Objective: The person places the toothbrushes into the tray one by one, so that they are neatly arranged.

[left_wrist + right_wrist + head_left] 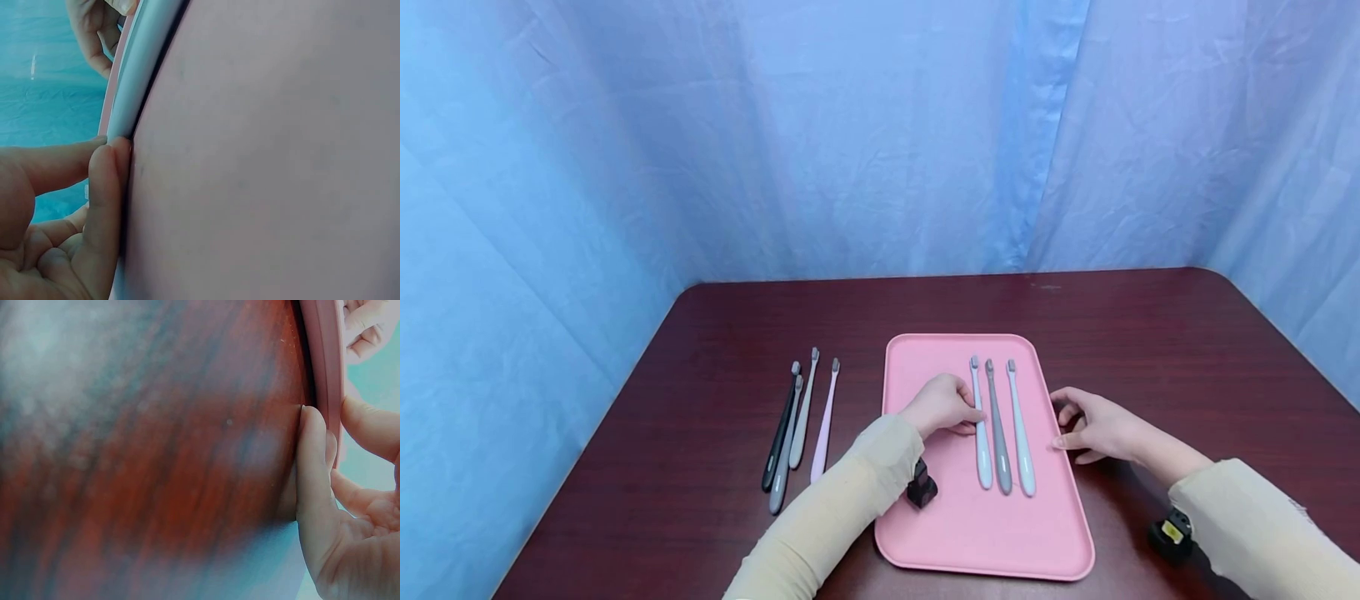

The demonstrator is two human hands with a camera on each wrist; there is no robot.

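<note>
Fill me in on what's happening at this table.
A person is working with toothbrushes and a pink tray on a dark table. Three toothbrushes lie side by side on the tray; the left hand touches the leftmost of them with its fingertips. The right hand rests at the tray's right edge. Four more toothbrushes lie on the table left of the tray.

Left hand (942, 406) touching the nearest of three toothbrushes (981, 425) on the pink tray (970, 533); right hand (1093, 425) at the tray's edge.
</note>
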